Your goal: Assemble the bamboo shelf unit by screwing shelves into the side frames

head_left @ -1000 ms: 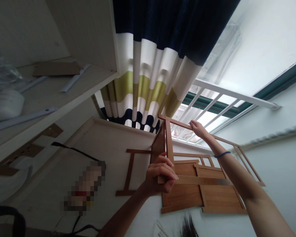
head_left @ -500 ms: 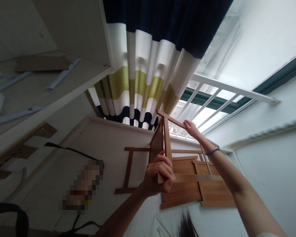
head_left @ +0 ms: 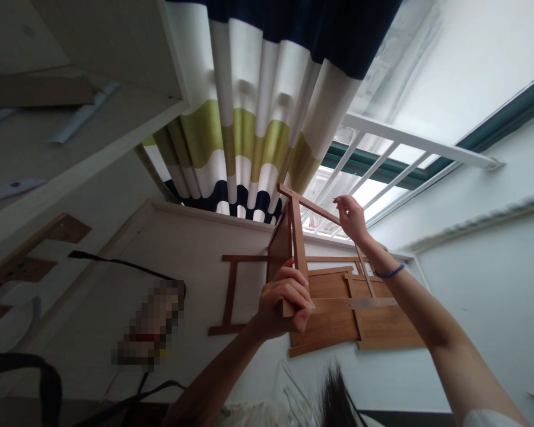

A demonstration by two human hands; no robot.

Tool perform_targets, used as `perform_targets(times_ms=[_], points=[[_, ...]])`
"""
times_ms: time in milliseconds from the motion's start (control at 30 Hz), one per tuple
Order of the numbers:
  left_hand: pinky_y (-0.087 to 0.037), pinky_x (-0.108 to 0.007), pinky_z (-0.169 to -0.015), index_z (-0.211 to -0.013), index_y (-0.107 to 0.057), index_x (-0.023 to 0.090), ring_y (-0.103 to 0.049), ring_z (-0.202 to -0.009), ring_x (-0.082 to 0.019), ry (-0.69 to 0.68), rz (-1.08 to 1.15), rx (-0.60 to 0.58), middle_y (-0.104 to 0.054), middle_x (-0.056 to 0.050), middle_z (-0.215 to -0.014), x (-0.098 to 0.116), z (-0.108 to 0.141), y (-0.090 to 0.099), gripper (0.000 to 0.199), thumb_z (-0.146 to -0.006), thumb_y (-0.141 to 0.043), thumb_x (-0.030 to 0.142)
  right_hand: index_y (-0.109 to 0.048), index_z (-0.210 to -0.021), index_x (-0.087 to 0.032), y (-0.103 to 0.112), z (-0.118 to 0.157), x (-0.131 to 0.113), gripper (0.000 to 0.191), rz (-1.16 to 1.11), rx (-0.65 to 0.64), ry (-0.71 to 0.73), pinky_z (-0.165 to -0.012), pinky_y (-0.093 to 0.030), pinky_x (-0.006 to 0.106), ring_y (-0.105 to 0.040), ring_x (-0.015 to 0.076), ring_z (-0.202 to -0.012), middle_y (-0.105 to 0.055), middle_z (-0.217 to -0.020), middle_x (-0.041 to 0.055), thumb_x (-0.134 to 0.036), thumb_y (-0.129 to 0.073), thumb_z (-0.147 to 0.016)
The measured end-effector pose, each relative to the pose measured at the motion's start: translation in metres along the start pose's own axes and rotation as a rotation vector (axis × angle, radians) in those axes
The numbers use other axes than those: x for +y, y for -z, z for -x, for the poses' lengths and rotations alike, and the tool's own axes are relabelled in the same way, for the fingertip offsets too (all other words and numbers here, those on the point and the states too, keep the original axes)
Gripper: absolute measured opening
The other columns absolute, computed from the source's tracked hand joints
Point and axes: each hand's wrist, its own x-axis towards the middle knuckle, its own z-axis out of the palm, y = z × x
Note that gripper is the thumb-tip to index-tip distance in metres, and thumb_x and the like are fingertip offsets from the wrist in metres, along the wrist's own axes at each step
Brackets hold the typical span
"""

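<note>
My left hand (head_left: 283, 301) is wrapped round the lower end of an upright bar of a brown wooden frame (head_left: 299, 237), near the middle of the view. My right hand (head_left: 352, 218) is raised beside the frame's upper rail, its fingers curled with the thumb and fingertips close together. Whether anything small is between those fingertips is too small to tell. Beyond the hands, brown wooden panels (head_left: 331, 323) belong to the same piece or stand just behind it. A blue bead bracelet (head_left: 389, 272) circles the right wrist.
A striped curtain (head_left: 244, 130) hangs ahead, with a white railing (head_left: 409, 137) before the window on the right. At the left a shelf (head_left: 115, 127) holds cardboard and white tubes, above a power socket (head_left: 35, 267). Black cables and a blurred-out object lie lower left.
My right hand has come off the frame's upper rail and lifted slightly. My left hand keeps its grip. The view has shifted a little.
</note>
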Motion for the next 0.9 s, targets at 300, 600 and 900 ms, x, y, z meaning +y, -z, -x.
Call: perform_targets(times_ms=[300,600,900], points=[[-0.041,-0.042,-0.089,-0.072,-0.057,0.019,-0.056,-0.081,-0.018,-0.039,0.02,-0.033,-0.066,-0.001,-0.064,-0.007,0.005,0.003,0.01,-0.067,-0.065,0.018,-0.045,-0.08,-0.018,0.075,0.087,-0.135,0.008,-0.005,-0.354,0.612,-0.048,-0.027,0.024,-0.039,0.0091,-0.051,-0.046,-0.06,-0.0017,-0.018,-0.038,-0.085],[-0.042,-0.041,-0.09,-0.075,-0.057,0.018,-0.058,-0.085,-0.02,-0.06,0.024,-0.011,-0.067,-0.004,-0.072,-0.009,0.008,0.003,0.034,-0.059,-0.072,0.044,-0.044,-0.079,-0.016,0.062,0.11,-0.14,0.01,0.182,-0.321,0.679,-0.048,-0.026,0.024,-0.04,0.0105,-0.052,-0.048,-0.06,-0.0006,-0.014,-0.036,-0.085],[-0.041,-0.042,-0.093,-0.083,-0.056,0.018,-0.058,-0.091,-0.02,-0.071,0.037,0.033,-0.068,-0.006,-0.078,-0.013,0.014,0.0,0.034,-0.064,-0.069,0.043,-0.045,-0.079,-0.016,0.055,0.118,-0.141,0.01,0.202,-0.33,0.669,-0.048,-0.026,0.025,-0.039,0.0102,-0.05,-0.048,-0.058,-0.0006,-0.014,-0.036,-0.085]])
